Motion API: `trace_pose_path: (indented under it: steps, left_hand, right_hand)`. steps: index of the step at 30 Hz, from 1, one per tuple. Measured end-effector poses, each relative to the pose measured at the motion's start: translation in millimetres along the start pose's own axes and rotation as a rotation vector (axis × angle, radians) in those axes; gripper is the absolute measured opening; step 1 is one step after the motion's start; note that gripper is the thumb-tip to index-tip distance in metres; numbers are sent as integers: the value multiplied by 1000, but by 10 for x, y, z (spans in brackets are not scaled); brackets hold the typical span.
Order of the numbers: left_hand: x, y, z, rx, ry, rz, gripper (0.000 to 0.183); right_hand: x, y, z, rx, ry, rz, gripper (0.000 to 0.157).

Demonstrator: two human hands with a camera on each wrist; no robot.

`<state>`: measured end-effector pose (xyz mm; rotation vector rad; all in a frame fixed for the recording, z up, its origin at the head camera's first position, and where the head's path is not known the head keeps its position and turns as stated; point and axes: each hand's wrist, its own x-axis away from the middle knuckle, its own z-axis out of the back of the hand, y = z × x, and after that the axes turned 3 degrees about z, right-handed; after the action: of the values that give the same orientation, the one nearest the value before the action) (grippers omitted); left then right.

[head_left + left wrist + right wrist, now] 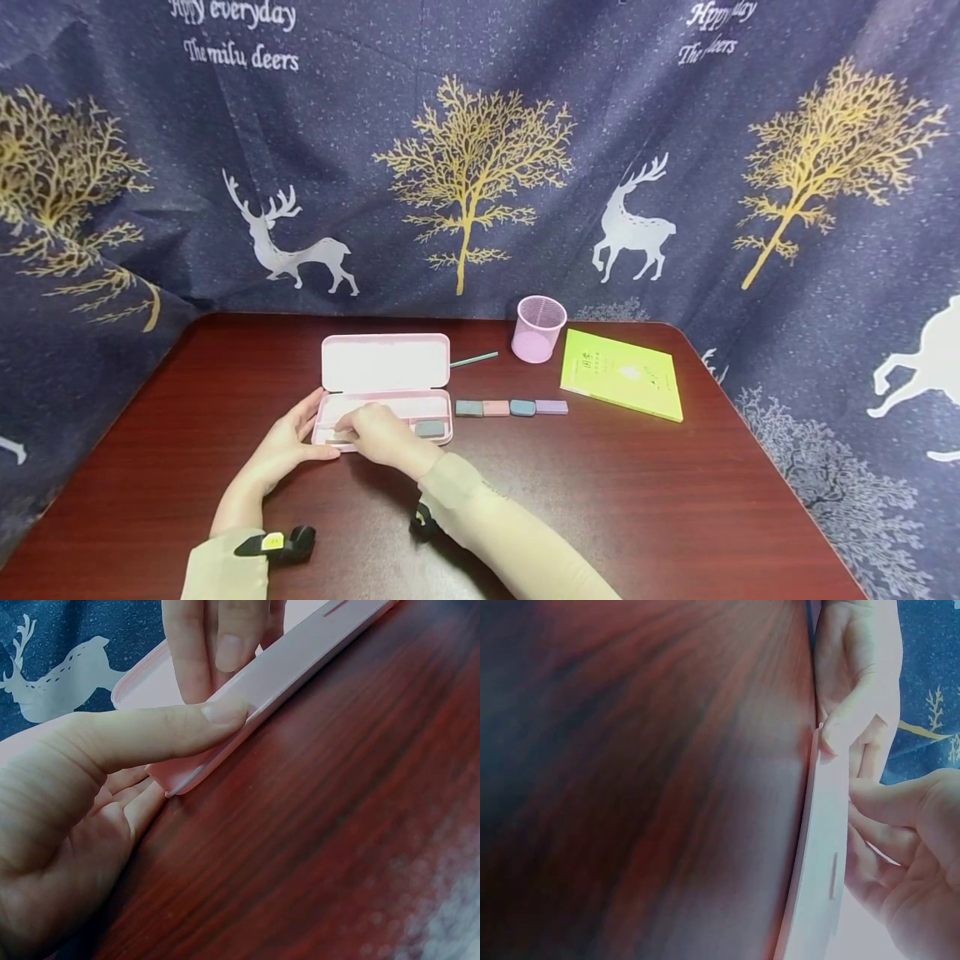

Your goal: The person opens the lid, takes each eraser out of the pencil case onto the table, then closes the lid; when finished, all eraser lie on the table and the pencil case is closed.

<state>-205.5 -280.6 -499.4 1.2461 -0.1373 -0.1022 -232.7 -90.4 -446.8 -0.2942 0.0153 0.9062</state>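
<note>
A pink pencil case (386, 362) lies on the table with its lid raised at the back. My left hand (279, 450) holds the case's left end. In the left wrist view, the thumb lies along the front wall (285, 671) while the other fingers are at the end. My right hand (382, 433) reaches into the left front part of the case, fingertips down; what is between them is hidden in the wrist views. A grey-blue eraser-like block (430, 428) lies in the case's right front compartment.
Right of the case, a row of several small blocks, including a pink one (496, 408) and a purple one (551, 407), lies on the table (600, 500). Behind are a green stick (474, 359), a pink mesh pen holder (537, 333) and a yellow-green book (621, 375).
</note>
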Motion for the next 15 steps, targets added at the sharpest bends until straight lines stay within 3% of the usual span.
trace_pose_path:
  steps: [15]
  left_hand:
    - [26, 56, -15, 13, -2, -4, 106]
  right_hand:
    - [5, -26, 22, 6, 10, 40, 20]
